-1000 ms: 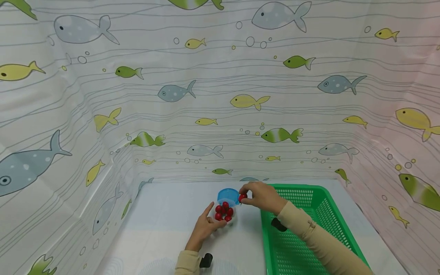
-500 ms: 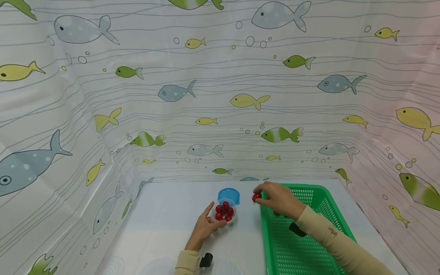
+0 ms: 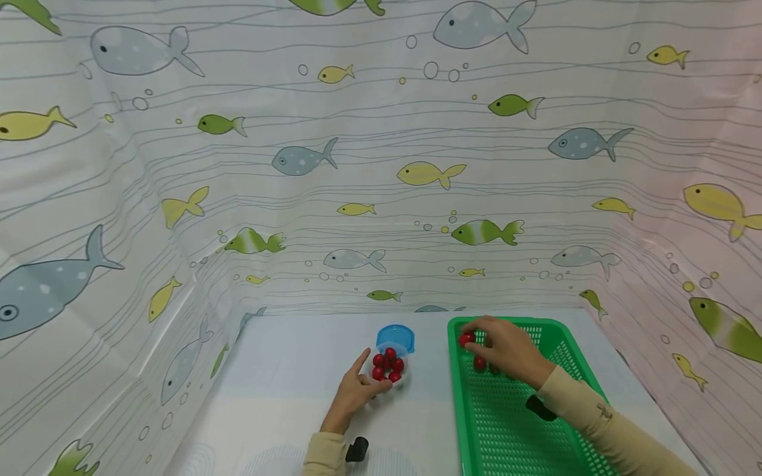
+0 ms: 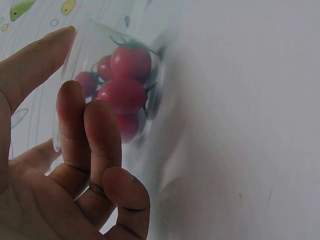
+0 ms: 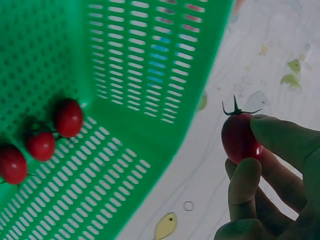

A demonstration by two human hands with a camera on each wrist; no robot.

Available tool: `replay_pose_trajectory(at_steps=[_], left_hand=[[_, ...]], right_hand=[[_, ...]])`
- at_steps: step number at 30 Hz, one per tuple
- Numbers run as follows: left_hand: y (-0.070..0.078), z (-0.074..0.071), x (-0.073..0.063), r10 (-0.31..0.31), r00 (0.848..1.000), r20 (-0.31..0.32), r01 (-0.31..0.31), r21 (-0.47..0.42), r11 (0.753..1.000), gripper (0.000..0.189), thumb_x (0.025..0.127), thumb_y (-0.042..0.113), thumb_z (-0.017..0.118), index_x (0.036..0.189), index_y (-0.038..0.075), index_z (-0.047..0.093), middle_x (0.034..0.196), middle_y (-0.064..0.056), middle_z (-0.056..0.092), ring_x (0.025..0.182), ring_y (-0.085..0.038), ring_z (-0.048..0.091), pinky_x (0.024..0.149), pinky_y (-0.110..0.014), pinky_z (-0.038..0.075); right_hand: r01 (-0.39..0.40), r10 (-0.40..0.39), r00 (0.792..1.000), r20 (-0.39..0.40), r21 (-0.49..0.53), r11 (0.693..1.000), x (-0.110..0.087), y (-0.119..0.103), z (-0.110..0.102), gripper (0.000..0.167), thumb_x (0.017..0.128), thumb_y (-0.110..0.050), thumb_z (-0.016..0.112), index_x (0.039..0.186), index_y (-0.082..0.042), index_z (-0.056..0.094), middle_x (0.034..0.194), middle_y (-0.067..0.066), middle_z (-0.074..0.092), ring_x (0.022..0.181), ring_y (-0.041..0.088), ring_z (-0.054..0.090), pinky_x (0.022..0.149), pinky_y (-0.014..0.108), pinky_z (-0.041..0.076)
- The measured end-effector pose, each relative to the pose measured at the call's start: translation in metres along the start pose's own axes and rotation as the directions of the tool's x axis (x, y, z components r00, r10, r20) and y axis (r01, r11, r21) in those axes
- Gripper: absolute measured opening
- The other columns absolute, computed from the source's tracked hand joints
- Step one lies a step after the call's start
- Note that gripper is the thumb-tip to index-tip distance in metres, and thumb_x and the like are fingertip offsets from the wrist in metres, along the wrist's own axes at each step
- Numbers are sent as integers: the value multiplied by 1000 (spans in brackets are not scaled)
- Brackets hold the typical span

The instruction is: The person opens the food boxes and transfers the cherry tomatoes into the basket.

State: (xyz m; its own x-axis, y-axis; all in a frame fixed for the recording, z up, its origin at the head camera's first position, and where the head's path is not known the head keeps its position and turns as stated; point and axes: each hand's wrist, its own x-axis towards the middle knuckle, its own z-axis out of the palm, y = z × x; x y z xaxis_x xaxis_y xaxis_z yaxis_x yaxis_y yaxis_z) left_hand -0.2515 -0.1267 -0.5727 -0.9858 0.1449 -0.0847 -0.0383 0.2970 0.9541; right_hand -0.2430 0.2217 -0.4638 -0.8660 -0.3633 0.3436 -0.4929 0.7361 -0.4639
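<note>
Several red cherry tomatoes (image 4: 122,95) with green stems fill a small clear plastic tub (image 4: 156,80) on the white table. My left hand (image 3: 350,398) steadies that tub, its fingers and thumb around the near and left sides of the rim. Pinched by the stem end between the thumb and fingers of my right hand (image 3: 505,349) is one cherry tomato (image 5: 240,136). The head view shows it over the back left corner of a green plastic basket (image 3: 458,403). Inside the basket, three tomatoes (image 5: 41,145) lie together by the far wall.
A blue lid (image 3: 395,338) lies just behind the tub. The basket's raised slotted walls stand to the right of the tub. Fish-printed white sheeting (image 3: 369,231) rises behind the table and on both sides.
My right hand has carried the tomato rightward, from near the blue lid to over the basket's back left corner. The left hand and the tub have stayed in place.
</note>
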Motion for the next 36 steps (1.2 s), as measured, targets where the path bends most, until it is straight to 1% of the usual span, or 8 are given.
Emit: replay_pose_trajectory(at_steps=[5, 7, 11, 13, 15, 25, 31, 36], left_hand=[[0, 0, 0, -1, 1000, 0, 1, 3, 1000, 96, 83, 23, 85, 160, 9, 29, 65, 1, 55, 63, -13, 52, 57, -29, 38], [1, -1, 1, 0, 1000, 0, 0, 2, 1000, 97, 83, 23, 86, 160, 10, 29, 64, 1, 55, 63, -13, 52, 56, -29, 38], [1, -1, 1, 2, 1000, -3, -2, -1, 1000, 96, 83, 25, 86, 160, 11, 30, 65, 1, 55, 63, -13, 53, 57, -29, 39], [1, -1, 1, 1, 1000, -4, -1, 0, 1000, 97, 83, 26, 86, 160, 12, 30, 65, 1, 55, 63, -13, 52, 57, -29, 39], [1, -1, 0, -2, 1000, -1, 2, 0, 1000, 97, 82, 26, 86, 160, 12, 30, 64, 1, 55, 63, -13, 52, 57, -29, 39], [3, 0, -2, -9, 1000, -9, 9, -2, 1000, 96, 83, 25, 86, 160, 12, 30, 65, 0, 53, 63, -14, 51, 57, -29, 38], [2, 1, -2, -11, 1000, -2, 11, 0, 1000, 97, 83, 26, 86, 160, 12, 29, 66, -1, 54, 65, -15, 52, 58, -30, 39], [2, 0, -2, -8, 1000, -2, 8, -1, 1000, 97, 83, 25, 86, 160, 11, 29, 66, 0, 54, 64, -15, 52, 57, -30, 39]], right_hand=[[23, -22, 999, 26, -23, 999, -6, 16, 8, 24, 91, -25, 78, 113, -16, 74, 104, -3, 71, 59, -4, 50, 54, 24, 43], [29, -28, 999, 38, -34, 999, -8, 22, 14, 24, 91, -25, 78, 113, -16, 74, 104, -3, 72, 63, -3, 53, 56, 24, 45], [52, -46, 997, 66, -86, 995, -11, 33, 25, 25, 89, -23, 80, 111, -14, 74, 105, -2, 72, 79, 10, 65, 66, 30, 52], [54, -45, 995, 84, -110, 992, -13, 36, 30, 25, 87, -21, 81, 110, -13, 75, 104, -1, 73, 88, 17, 68, 71, 34, 54], [61, -48, 994, 103, -128, 990, -15, 40, 35, 25, 85, -20, 83, 107, -12, 75, 102, -1, 73, 92, 20, 68, 73, 37, 55], [49, -29, 981, 191, -101, 994, -22, 57, 51, 23, 83, -21, 83, 104, -15, 74, 93, -6, 70, 83, 10, 64, 68, 31, 52], [40, -18, 973, 230, -94, 995, -27, 63, 60, 19, 83, -23, 83, 98, -18, 73, 92, -8, 71, 84, 10, 65, 70, 34, 54], [32, -11, 972, 236, -85, 996, -25, 63, 61, 17, 85, -23, 82, 98, -17, 73, 91, -8, 71, 84, 11, 66, 70, 34, 54]])
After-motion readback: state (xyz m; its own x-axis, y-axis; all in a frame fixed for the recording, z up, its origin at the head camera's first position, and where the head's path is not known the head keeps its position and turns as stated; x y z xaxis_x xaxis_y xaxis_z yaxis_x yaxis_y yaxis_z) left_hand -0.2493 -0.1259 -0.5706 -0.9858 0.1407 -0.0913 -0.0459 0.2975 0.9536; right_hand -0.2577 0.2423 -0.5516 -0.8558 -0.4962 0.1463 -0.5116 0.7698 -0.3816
